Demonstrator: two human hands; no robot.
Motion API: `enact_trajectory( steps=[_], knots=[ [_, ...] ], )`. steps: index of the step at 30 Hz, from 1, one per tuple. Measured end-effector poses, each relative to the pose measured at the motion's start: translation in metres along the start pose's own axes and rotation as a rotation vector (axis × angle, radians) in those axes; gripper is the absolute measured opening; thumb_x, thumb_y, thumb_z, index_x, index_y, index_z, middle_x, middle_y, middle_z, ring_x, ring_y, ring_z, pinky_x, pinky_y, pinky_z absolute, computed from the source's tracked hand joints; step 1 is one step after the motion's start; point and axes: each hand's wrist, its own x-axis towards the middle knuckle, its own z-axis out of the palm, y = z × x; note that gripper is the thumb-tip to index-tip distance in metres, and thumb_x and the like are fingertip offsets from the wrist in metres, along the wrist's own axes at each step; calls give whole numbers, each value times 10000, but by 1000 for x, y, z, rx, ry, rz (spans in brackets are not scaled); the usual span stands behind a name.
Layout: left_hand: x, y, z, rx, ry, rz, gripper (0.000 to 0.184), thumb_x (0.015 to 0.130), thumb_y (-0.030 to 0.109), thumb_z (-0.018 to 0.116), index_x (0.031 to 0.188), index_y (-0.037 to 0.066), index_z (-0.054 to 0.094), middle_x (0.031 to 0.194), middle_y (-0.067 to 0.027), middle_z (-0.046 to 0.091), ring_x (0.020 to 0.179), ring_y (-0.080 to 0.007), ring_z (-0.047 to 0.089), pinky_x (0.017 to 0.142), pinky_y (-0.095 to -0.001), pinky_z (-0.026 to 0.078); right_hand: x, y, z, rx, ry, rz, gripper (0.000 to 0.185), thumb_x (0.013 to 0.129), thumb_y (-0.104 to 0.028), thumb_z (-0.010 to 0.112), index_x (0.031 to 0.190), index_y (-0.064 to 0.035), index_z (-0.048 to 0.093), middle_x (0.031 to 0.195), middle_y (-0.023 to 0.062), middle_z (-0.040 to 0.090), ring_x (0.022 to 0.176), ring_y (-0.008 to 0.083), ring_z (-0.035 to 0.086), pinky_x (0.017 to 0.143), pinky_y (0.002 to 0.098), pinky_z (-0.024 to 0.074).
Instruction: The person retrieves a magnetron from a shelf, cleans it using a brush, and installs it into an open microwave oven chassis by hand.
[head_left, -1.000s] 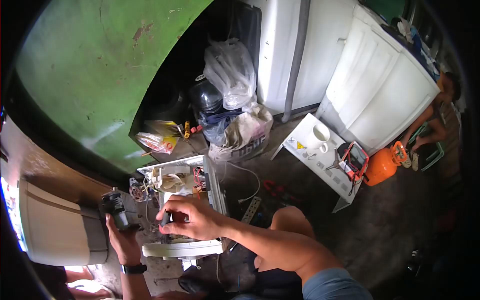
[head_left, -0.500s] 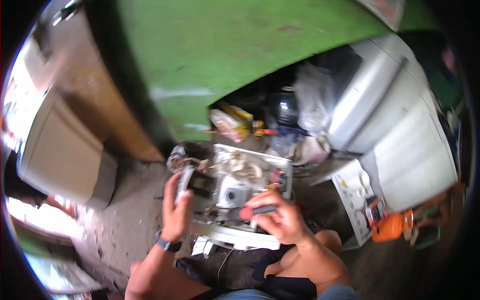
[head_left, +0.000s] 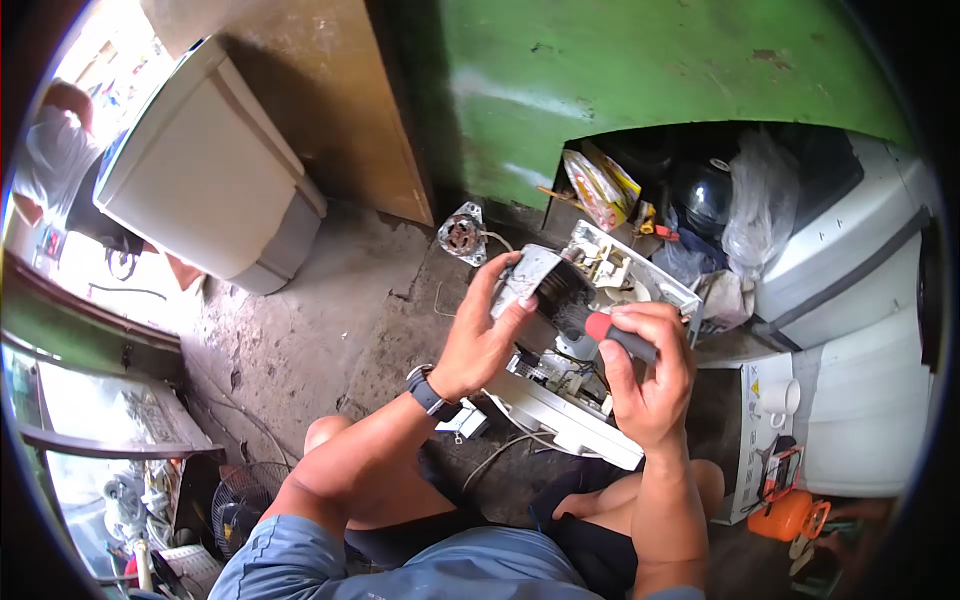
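My left hand (head_left: 478, 340) grips a grey metal-plated part (head_left: 527, 277) with a dark, ribbed body on its right side. My right hand (head_left: 652, 375) is closed around a brush (head_left: 628, 338) with a dark handle and a red collar. Its bristles point left at the dark body and seem to touch it; contact is hard to make out. Below both hands lies an opened white appliance casing (head_left: 565, 420) with wires and parts inside, partly hidden by my hands.
A round motor-like part (head_left: 463, 235) lies on the floor beyond my left hand. A large pale bin-like casing (head_left: 210, 180) stands left, with a person (head_left: 60, 160) behind it. To the right are a white mug (head_left: 780, 398) and an orange container (head_left: 782, 518). A fan (head_left: 245, 505) sits lower left.
The camera view has swung left, so the scene sits further right. The brush and the metal-plated part are closer together, with the bristles now at its dark body. Both hands keep their holds.
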Motion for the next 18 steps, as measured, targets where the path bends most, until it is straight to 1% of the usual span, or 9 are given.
enact_trajectory(
  steps=[1,3,8,9,11,12,14,16,18],
  knots=[
    [0,-1,1,-19,3,-9,537,1051,226,642,1518,47,449,1432,-167,577,1343,-250,543,1145,-382,411,-1,1,-2,-19,12,7,219,922,-42,756,1114,13,666,1063,175,682,952,312,690,848,390,553],
    [0,0,1,-74,-1,-44,507,1080,254,596,1523,60,444,1417,-116,579,1308,-190,513,1130,-352,406,1,0,-9,157,86,126,217,942,-64,756,1124,14,666,1049,167,678,935,289,682,836,369,545],
    [1,3,2,-100,0,-77,523,1100,313,578,1526,46,436,1439,-118,551,1293,-188,513,1129,-340,401,23,-20,-12,99,105,-5,275,934,-149,802,1131,-2,679,1012,145,676,884,278,682,790,364,543],
    [-1,3,1,-74,9,-72,522,1100,308,577,1524,38,436,1441,-119,547,1285,-189,516,1126,-338,403,26,-19,-9,-7,54,-54,262,924,-124,802,1132,-18,685,1014,145,682,886,295,690,773,380,552],
    [0,1,2,-159,2,-36,507,1098,315,571,1499,22,468,1429,-129,559,1280,-191,527,1110,-339,421,26,-18,0,31,-152,-44,249,920,-94,796,1136,-32,690,1029,135,689,881,303,697,755,394,555],
    [1,0,-3,-49,-9,-35,520,1099,340,569,1496,20,475,1429,-133,566,1287,-194,531,1108,-343,426,26,-14,3,10,-173,-35,261,890,-21,782,1137,-35,698,1053,125,700,915,308,719,762,401,581],
    [-3,2,-8,54,-9,-38,534,1099,366,567,1494,17,482,1429,-136,573,1294,-198,536,1106,-346,431,29,-4,19,6,-146,-116,279,869,17,770,1136,-32,703,1066,124,704,939,310,727,773,402,595],
    [-6,6,-9,-138,-153,-181,570,1097,412,569,1493,8,491,1400,-134,604,1296,-203,549,1111,-346,431,33,0,37,42,-89,-189,359,802,109,744,1131,-32,717,1108,124,711,1001,314,741,808,403,631],
    [-6,6,-9,-188,-88,-205,578,1095,420,574,1489,5,495,1379,-127,617,1285,-199,556,1108,-340,431,37,-6,40,-14,-70,-218,380,796,121,741,1139,-41,714,1133,119,709,997,311,737,826,394,629]
  ],
)
